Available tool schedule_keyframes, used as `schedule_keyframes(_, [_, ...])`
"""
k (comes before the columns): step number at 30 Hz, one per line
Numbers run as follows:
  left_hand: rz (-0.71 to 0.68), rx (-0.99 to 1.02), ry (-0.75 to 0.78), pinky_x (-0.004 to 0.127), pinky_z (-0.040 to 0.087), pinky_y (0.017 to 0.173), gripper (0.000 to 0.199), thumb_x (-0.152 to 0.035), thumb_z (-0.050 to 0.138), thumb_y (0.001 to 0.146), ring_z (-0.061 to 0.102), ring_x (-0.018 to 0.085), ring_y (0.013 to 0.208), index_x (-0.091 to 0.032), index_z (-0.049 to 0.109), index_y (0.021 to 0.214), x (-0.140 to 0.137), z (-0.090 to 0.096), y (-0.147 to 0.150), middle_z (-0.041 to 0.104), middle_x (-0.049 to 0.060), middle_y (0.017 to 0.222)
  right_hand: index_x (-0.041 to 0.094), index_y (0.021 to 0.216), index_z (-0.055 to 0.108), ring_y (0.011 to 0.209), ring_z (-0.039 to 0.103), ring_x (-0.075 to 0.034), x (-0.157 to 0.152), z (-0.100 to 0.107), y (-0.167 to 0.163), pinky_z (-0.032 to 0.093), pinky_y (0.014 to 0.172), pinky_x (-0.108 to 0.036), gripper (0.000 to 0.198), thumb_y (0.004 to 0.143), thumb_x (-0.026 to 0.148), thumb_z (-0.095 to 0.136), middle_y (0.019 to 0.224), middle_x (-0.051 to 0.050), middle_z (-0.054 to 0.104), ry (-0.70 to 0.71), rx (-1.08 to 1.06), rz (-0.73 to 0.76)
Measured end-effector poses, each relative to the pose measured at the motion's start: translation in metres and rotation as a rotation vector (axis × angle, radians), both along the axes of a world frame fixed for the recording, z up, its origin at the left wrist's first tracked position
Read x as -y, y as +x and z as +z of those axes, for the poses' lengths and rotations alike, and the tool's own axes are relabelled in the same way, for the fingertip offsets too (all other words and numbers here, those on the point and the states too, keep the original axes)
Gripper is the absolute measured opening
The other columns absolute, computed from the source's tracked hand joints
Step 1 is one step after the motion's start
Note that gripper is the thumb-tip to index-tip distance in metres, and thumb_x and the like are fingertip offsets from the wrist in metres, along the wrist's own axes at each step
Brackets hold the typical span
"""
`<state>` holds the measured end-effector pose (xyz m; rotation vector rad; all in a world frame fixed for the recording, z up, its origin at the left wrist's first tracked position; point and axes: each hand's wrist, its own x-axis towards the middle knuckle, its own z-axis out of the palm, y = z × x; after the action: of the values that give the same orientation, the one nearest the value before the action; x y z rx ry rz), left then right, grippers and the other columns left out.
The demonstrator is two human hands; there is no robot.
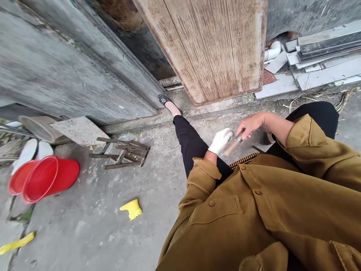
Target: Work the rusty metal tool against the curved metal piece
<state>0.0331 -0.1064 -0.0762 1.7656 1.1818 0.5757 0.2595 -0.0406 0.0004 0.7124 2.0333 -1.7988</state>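
Note:
My left hand, in a white glove, is in front of my lap with its fingers drawn together. What it holds, if anything, is too small to make out. My bare right hand is closed around a short tool that slants down and left, past the gloved fingertips. The tool's light brown end is smeared by motion, and a greyish part shows close to my fingers. Its exact kind is unclear. Under my hands is grey concrete ground.
Ahead leans a worn wooden door panel. White tile pieces are stacked at right. To the left are a small wooden stool, red buckets, a grey bucket and a yellow glove-like piece. A yellow strip lies lower left.

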Motion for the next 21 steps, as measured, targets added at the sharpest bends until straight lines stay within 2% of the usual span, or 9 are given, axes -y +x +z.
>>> schedule_keyframes(2, [-0.01,0.051,-0.079,0.025,0.045,0.066,0.025,-0.03,0.045,0.097,0.056,0.013,0.064,-0.017,0.063,0.086,0.001,0.0,0.004,0.061,0.001,0.068,0.016,0.099,0.071,0.07,0.057,-0.011,-0.005,0.007,0.005,0.045,0.07,-0.026,0.033,0.083,0.044,0.068,0.083,-0.003,0.068,0.106,-0.107,-0.292])
schedule_keyframes(4, [-0.014,0.138,-0.134,0.023,0.041,0.059,0.027,-0.034,0.043,0.097,0.051,0.011,0.057,-0.017,0.062,0.086,0.003,0.0,0.008,0.054,-0.002,0.061,0.015,0.096,0.07,0.07,0.057,-0.013,-0.012,0.009,0.012,0.046,0.07,-0.027,0.031,0.088,0.044,0.063,0.084,-0.006,0.069,0.24,-0.118,-0.607])
schedule_keyframes(6, [-0.026,0.215,-0.187,0.021,0.038,0.057,0.028,-0.036,0.045,0.097,0.047,0.01,0.055,-0.016,0.062,0.088,0.005,0.001,0.012,0.051,-0.003,0.059,0.013,0.094,0.069,0.068,0.057,-0.014,-0.019,0.005,0.016,0.045,0.067,-0.028,0.03,0.09,0.041,0.06,0.083,-0.008,0.068,0.355,-0.025,-0.805])
schedule_keyframes(7, [-0.037,0.229,-0.201,0.021,0.037,0.056,0.028,-0.037,0.046,0.096,0.046,0.01,0.055,-0.016,0.063,0.089,0.006,0.002,0.013,0.05,-0.003,0.06,0.013,0.094,0.069,0.069,0.058,-0.014,-0.021,0.002,0.017,0.045,0.067,-0.028,0.03,0.091,0.04,0.059,0.083,-0.008,0.068,0.406,0.045,-0.841])
schedule_keyframes(9, [-0.08,0.205,-0.189,0.021,0.037,0.057,0.027,-0.036,0.048,0.095,0.045,0.009,0.056,-0.015,0.065,0.09,0.008,0.003,0.016,0.053,-0.002,0.065,0.013,0.096,0.07,0.072,0.06,-0.016,-0.023,-0.004,0.016,0.043,0.067,-0.028,0.03,0.091,0.041,0.059,0.084,-0.008,0.068,0.518,0.204,-0.794])
schedule_keyframes(12, [-0.114,0.131,-0.119,0.021,0.041,0.062,0.026,-0.034,0.049,0.095,0.05,0.01,0.063,-0.016,0.067,0.092,0.009,0.007,0.018,0.061,0.0,0.077,0.017,0.101,0.073,0.085,0.063,-0.022,-0.021,-0.006,0.01,0.041,0.069,-0.03,0.033,0.09,0.045,0.06,0.091,-0.009,0.07,0.703,0.44,-0.568])
schedule_keyframes(15, [-0.062,0.037,-0.025,0.024,0.046,0.075,0.026,-0.032,0.049,0.096,0.059,0.013,0.075,-0.016,0.068,0.092,0.007,0.009,0.014,0.067,0.002,0.086,0.019,0.103,0.075,0.093,0.063,-0.025,-0.015,-0.008,0.004,0.04,0.071,-0.031,0.03,0.087,0.041,0.064,0.101,-0.012,0.071,0.737,0.562,-0.299])
schedule_keyframes(17, [0.001,-0.004,0.037,0.026,0.047,0.084,0.024,-0.03,0.049,0.096,0.062,0.016,0.084,-0.016,0.068,0.092,0.005,0.01,0.009,0.07,0.003,0.091,0.019,0.099,0.076,0.086,0.064,-0.023,-0.01,-0.012,0.001,0.04,0.07,-0.031,0.026,0.084,0.039,0.069,0.093,-0.01,0.071,0.621,0.537,-0.129])
schedule_keyframes(21, [0.113,0.021,0.093,0.028,0.047,0.088,0.02,-0.028,0.05,0.095,0.062,0.017,0.089,-0.016,0.066,0.091,0.001,0.006,0.003,0.069,0.005,0.093,0.017,0.087,0.075,0.063,0.057,-0.015,0.0,-0.021,-0.004,0.041,0.066,-0.029,0.03,0.077,0.045,0.074,0.066,-0.002,0.063,0.171,0.33,0.065])
